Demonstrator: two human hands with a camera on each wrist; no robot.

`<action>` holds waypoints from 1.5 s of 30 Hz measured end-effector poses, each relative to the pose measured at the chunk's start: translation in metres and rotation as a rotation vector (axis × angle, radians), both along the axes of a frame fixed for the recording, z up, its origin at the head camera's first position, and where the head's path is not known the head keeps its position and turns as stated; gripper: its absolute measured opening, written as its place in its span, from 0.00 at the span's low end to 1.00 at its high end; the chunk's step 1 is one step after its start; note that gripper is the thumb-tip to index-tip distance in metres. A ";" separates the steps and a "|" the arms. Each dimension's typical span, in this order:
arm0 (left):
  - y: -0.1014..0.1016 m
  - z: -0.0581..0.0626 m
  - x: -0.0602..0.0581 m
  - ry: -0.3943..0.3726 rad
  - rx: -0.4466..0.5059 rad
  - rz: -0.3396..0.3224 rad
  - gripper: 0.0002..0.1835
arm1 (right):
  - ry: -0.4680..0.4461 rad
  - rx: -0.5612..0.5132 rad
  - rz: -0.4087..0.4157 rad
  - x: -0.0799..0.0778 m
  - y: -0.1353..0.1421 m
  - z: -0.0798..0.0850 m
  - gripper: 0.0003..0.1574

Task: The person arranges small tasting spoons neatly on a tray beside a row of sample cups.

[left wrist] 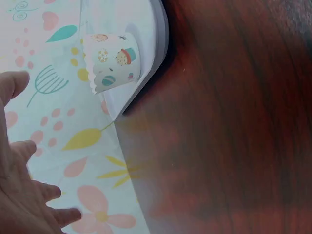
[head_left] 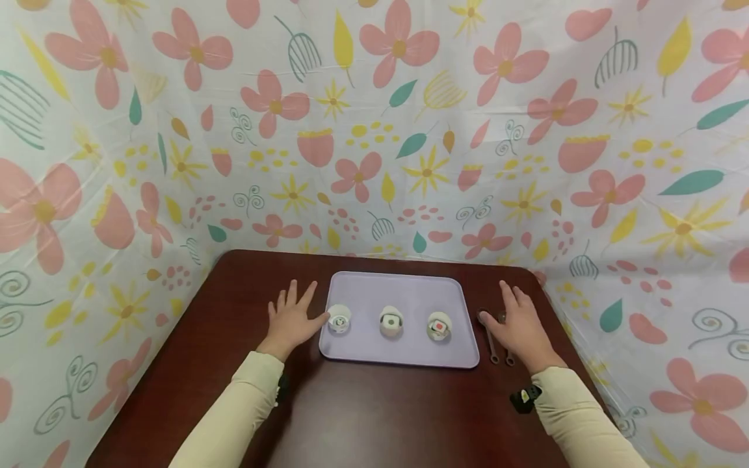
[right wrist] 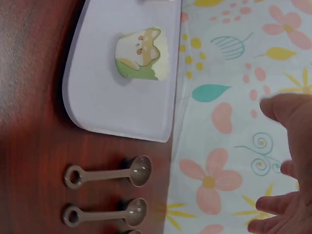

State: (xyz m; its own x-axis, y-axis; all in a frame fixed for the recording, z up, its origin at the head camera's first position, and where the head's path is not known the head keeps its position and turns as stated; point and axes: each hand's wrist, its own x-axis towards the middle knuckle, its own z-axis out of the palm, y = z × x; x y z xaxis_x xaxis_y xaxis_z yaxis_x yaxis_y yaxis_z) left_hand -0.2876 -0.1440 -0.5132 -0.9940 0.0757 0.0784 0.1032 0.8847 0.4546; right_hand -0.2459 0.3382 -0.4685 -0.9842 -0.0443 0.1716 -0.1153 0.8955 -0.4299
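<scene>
A lavender tray (head_left: 363,292) lies on the table with three small paper baking cups on it. Inside the left cup (head_left: 339,319) is a dark-and-white pattern, too small to make out. The middle cup (head_left: 391,331) holds a whitish block with a green dot, the right cup (head_left: 433,335) one with a red mark. My left hand (head_left: 289,322) is spread at the tray's left, its thumb near the left cup. Over the measuring spoons (head_left: 491,344), right of the tray, hovers my right hand (head_left: 523,330), fingers extended and holding nothing. The left wrist view shows the left hand apart from the cup.
Brown measuring spoons (right wrist: 107,174) lie side by side, another partly cut off at the right wrist view's bottom edge. The dark wooden table (head_left: 380,416) is bordered at the back and sides by a flower-print cloth (head_left: 404,162).
</scene>
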 end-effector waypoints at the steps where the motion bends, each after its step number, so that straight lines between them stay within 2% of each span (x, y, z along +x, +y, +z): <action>1: 0.000 -0.001 -0.001 0.010 0.027 0.006 0.45 | 0.001 -0.019 -0.003 0.000 0.000 -0.001 0.58; 8: 0.003 -0.014 -0.003 0.042 0.229 0.081 0.39 | 0.018 -0.109 -0.061 -0.001 -0.004 -0.016 0.49; 14: 0.005 -0.027 -0.005 0.009 0.356 0.128 0.41 | 0.036 -0.125 -0.076 -0.010 -0.009 -0.037 0.38; 19: 0.008 -0.039 -0.003 -0.016 0.376 0.150 0.41 | -0.009 -0.111 -0.092 -0.014 -0.013 -0.055 0.35; 26: 0.017 -0.050 0.000 -0.013 0.407 0.163 0.35 | -0.139 -0.113 -0.116 -0.016 -0.016 -0.076 0.33; 31: 0.022 -0.054 0.000 -0.050 0.489 0.186 0.34 | -0.156 -0.095 -0.123 -0.015 -0.018 -0.089 0.29; 35: 0.022 -0.056 -0.001 -0.059 0.544 0.197 0.34 | -0.166 -0.134 -0.124 -0.016 -0.019 -0.094 0.27; 39: 0.021 -0.058 -0.004 -0.122 0.659 0.212 0.36 | -0.156 -0.139 -0.123 -0.019 -0.018 -0.097 0.26; 42: 0.022 -0.060 -0.008 -0.173 0.727 0.198 0.37 | -0.153 -0.135 -0.128 -0.021 -0.018 -0.099 0.25; 45: 0.023 -0.062 -0.012 -0.197 0.721 0.174 0.38 | -0.144 -0.128 -0.144 -0.022 -0.018 -0.102 0.24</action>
